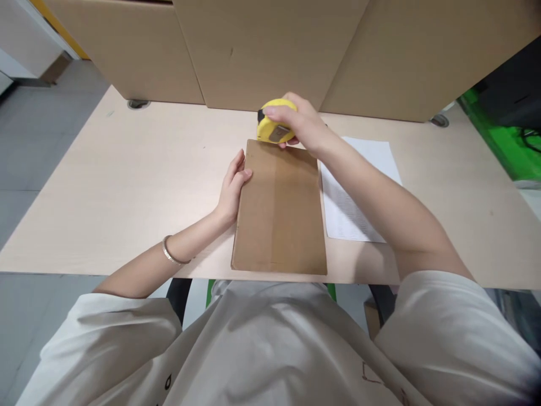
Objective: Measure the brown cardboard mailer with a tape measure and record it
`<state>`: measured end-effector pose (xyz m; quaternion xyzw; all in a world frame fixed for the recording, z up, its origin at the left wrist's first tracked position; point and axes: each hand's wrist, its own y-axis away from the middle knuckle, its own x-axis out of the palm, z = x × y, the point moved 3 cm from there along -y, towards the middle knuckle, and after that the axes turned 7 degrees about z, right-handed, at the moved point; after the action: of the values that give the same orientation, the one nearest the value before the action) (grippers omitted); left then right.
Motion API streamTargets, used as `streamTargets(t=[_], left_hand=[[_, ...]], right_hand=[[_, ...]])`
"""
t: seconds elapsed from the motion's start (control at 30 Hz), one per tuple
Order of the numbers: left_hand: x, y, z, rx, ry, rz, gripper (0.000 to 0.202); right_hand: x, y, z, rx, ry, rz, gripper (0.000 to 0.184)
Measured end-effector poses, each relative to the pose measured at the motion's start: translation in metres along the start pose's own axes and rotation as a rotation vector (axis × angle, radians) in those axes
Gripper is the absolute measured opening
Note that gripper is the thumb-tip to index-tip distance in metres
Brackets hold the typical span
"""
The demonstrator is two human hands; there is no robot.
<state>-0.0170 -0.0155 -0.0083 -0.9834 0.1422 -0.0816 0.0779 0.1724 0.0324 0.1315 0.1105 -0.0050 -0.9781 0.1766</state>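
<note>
"Fingers of the right hand (302,127) were closed around something yellow, weren't they?"

"Yes, a tape measure (274,128). The thumb lay across its upper side, and some fingertips showed beneath it."

"Where exactly was it?"

"At the far edge of a flat brown box (279,211), toward the left corner. Whether the two touched, I couldn't tell."

"And the left hand (232,190)?"

"It held the box by its left edge, near the far end. The thumb rested over the edge, while the other fingers stretched along the side. How firm that hold was, I couldn't tell."

"How did the box sit?"

"In front of the person, with its near end close to the front edge of a pale wooden table (139,180). Its right part looked a little darker than its left."

"What else was around?"

"A sheet of paper (346,211) lay just right of the box, partly under the right forearm in the view. Tall cardboard panels (270,53) stood along the back of the table. The left wrist wore a bracelet (168,252), and the person had on a light shirt (270,344)."
</note>
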Motion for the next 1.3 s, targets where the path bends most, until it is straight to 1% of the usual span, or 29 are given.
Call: streamTargets(t=[0.07, 0.1, 0.27, 0.37, 0.5, 0.6, 0.67, 0.73, 0.77, 0.8, 0.87, 0.93, 1.0, 1.07, 1.13, 1.17, 1.23, 1.3], left_hand=[[-0.005, -0.001, 0.004, -0.056, 0.036, -0.063, 0.069], [-0.008, -0.003, 0.004, -0.064, 0.038, -0.073, 0.069], [-0.010, -0.023, -0.003, 0.006, 0.063, -0.035, 0.060], [-0.008, -0.035, -0.007, -0.001, 0.102, -0.018, 0.054], [-0.009, -0.042, -0.006, -0.033, 0.083, -0.022, 0.049], [-0.012, -0.044, -0.004, -0.040, 0.026, -0.023, 0.048], [-0.012, -0.047, -0.001, -0.055, 0.031, -0.030, 0.039], [-0.011, -0.052, 0.000, -0.068, 0.084, -0.047, 0.027], [-0.010, -0.055, 0.001, -0.071, 0.107, -0.055, 0.028], [-0.009, -0.057, 0.001, -0.073, 0.112, -0.065, 0.035], [-0.009, -0.062, -0.001, -0.063, 0.058, -0.090, 0.045], [-0.011, -0.065, -0.004, -0.045, -0.025, -0.101, 0.041], [-0.013, -0.066, -0.006, -0.031, -0.059, -0.066, 0.032], [-0.014, -0.066, -0.008, -0.020, -0.049, -0.016, 0.027], [-0.015, -0.065, -0.009, -0.010, -0.059, -0.003, 0.027], [-0.015, -0.065, -0.010, -0.007, -0.074, -0.011, 0.027], [-0.015, -0.064, -0.011, -0.012, -0.097, -0.035, 0.025], [-0.014, -0.065, -0.012, -0.024, -0.091, -0.045, 0.021]], right_hand=[[0.013, -0.006, -0.005, 0.013, -0.027, 0.018, 0.038], [0.017, -0.010, -0.007, 0.020, -0.030, 0.028, 0.040], [0.027, -0.022, -0.011, -0.015, 0.042, 0.072, 0.042], [0.028, -0.026, -0.007, 0.020, 0.170, 0.087, 0.046], [0.021, -0.021, 0.000, 0.060, 0.326, 0.110, 0.049], [0.007, -0.013, -0.002, 0.110, 0.352, 0.081, 0.046], [0.000, -0.009, -0.006, 0.129, 0.330, 0.054, 0.045], [-0.004, -0.008, -0.009, 0.122, 0.307, 0.030, 0.045], [-0.005, -0.008, -0.011, 0.115, 0.298, 0.023, 0.044], [-0.004, -0.009, -0.013, 0.107, 0.281, 0.018, 0.044], [-0.003, -0.013, -0.017, 0.090, 0.217, 0.023, 0.044], [0.000, -0.017, -0.020, 0.077, 0.145, 0.027, 0.045], [0.001, -0.020, -0.021, 0.071, 0.122, 0.018, 0.045], [-0.001, -0.018, -0.019, 0.074, 0.142, 0.002, 0.044], [-0.008, -0.010, -0.015, 0.087, 0.166, -0.025, 0.042], [-0.015, -0.005, -0.014, 0.094, 0.173, -0.046, 0.040], [-0.037, 0.011, -0.012, 0.104, 0.189, -0.098, 0.034], [-0.064, 0.031, -0.015, 0.109, 0.216, -0.150, 0.031]])
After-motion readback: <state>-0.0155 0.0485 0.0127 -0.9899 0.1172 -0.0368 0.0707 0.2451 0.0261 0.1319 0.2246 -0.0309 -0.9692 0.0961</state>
